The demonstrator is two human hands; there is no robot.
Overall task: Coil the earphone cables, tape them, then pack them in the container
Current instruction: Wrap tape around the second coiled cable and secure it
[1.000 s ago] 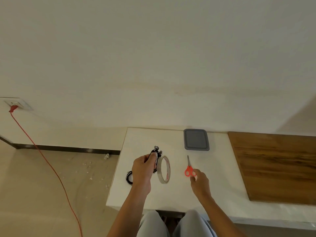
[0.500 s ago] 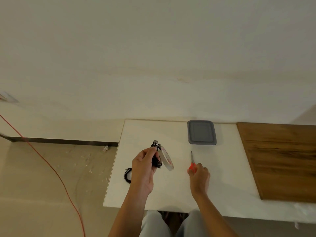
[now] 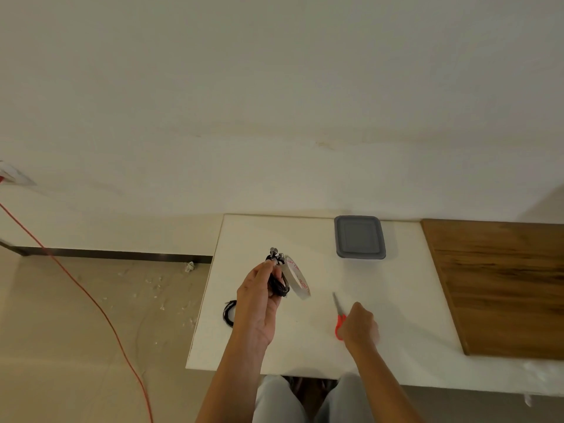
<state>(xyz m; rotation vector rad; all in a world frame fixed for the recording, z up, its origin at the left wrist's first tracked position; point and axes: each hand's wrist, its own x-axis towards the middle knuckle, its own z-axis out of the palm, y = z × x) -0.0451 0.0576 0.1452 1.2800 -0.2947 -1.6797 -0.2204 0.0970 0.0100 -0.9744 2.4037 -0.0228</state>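
The left hand (image 3: 259,300) is raised above the white worktop (image 3: 396,300), its grip curled round a coiled earphone bundle (image 3: 277,286): thin black cable wound into a tight loop, with two small metallic earbuds (image 3: 274,253) poking out above the fingertips; a tape roll (image 3: 297,277), a pale ring with red print on its inner face, leans tilted against the bundle, and I cannot tell whether the fingers carry it too; a second black coil (image 3: 229,314) lies flat near the worktop's left edge, half hidden behind the wrist. The right hand (image 3: 358,326) rests low on the worktop, its grip folded over the red plastic handles of the scissors (image 3: 338,315), whose slim grey blades point away from the person; the fingertips are hidden. The container (image 3: 360,236), a grey rounded rectangle with its lid on, sits at the far edge near the wall. The worktop is smooth and matt; a grained brown wooden panel (image 3: 500,285) adjoins it on the right; the wall (image 3: 274,87) is plain cream; the beige floor (image 3: 76,346) carries pale scraps, a dark skirting strip (image 3: 106,253) and a thin orange cord (image 3: 91,300).
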